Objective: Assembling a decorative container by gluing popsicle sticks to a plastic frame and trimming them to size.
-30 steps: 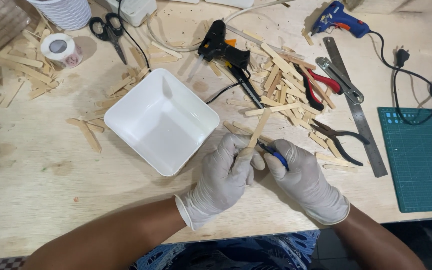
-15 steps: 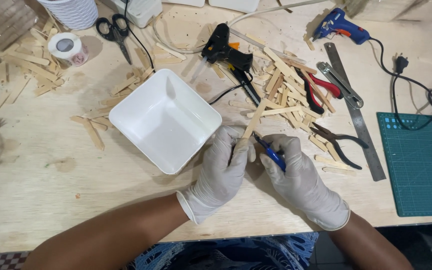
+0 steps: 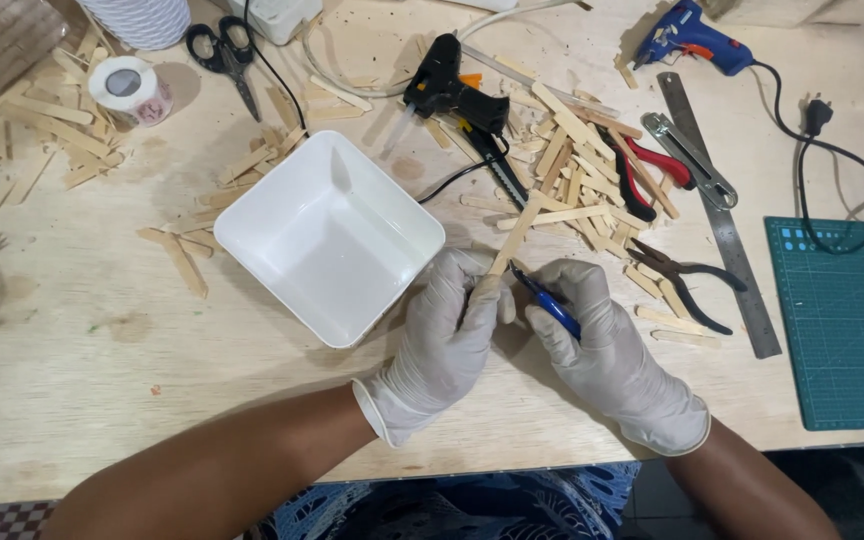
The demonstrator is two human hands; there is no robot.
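Wooden craft stick (image 3: 514, 243) gripped in gloved left hand (image 3: 447, 335); blue-handled cutter (image 3: 547, 300) clasped in right hand (image 3: 602, 345), beside white square bowl (image 3: 252, 215) on counter (image 3: 102, 340).

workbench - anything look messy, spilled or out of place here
Yes: flat wooden sticks lie strewn in loose heaps over the table, some under the black glue gun and pliers. The white dish sits askew and empty. The gloved hands' stick and blue tool look orderly.

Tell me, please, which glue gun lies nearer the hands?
The black glue gun, just above the white tray; the blue one lies at the far right edge.
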